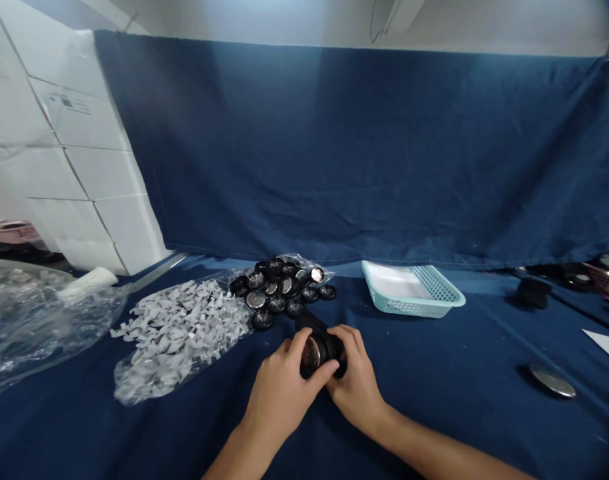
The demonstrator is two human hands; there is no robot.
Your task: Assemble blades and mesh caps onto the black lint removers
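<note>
My left hand (283, 387) is closed around a round black piece with a shiny, brownish disc face (311, 355). My right hand (358, 383) grips a dark black part (339, 353) pressed against it; its kind is mostly hidden by my fingers. A black band-like piece (311, 321) juts out above both hands. Just beyond, a pile of round black pieces with silvery or dark glossy faces (277, 305) lies partly on clear plastic. Left of that pile, many small white plastic clips (184, 327) are heaped on a clear bag.
A light turquoise basket (419, 308) with white lining stands right of the pile. An oval metallic object (552, 382) and a white sheet (607, 345) lie at the right. White boxes (101, 167) are stacked at left, beside clear plastic (44, 340). A blue curtain (374, 153) hangs behind.
</note>
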